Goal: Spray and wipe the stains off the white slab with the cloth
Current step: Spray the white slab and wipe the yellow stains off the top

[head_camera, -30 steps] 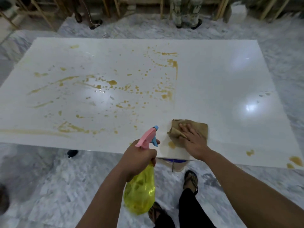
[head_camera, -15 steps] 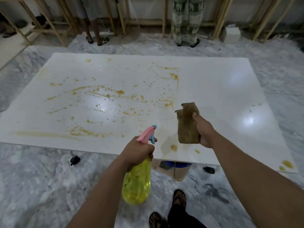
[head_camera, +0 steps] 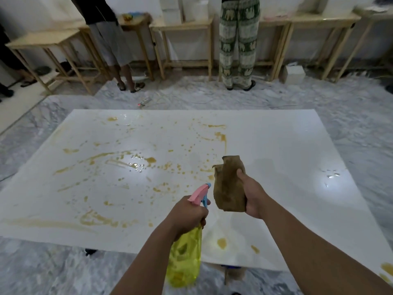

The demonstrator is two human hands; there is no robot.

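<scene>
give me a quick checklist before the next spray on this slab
1. Spray bottle held by the left hand: ok.
2. Nozzle aimed over the slab: ok.
3. Cloth in the right hand's grip: ok, lifted off the slab.
4. Cloth out of the spray path: cannot tell, it hangs just right of the nozzle.
5. Liquid left in the bottle: cannot tell.
6. Stains left to treat: not ok, many across the left half and near edge.
</scene>
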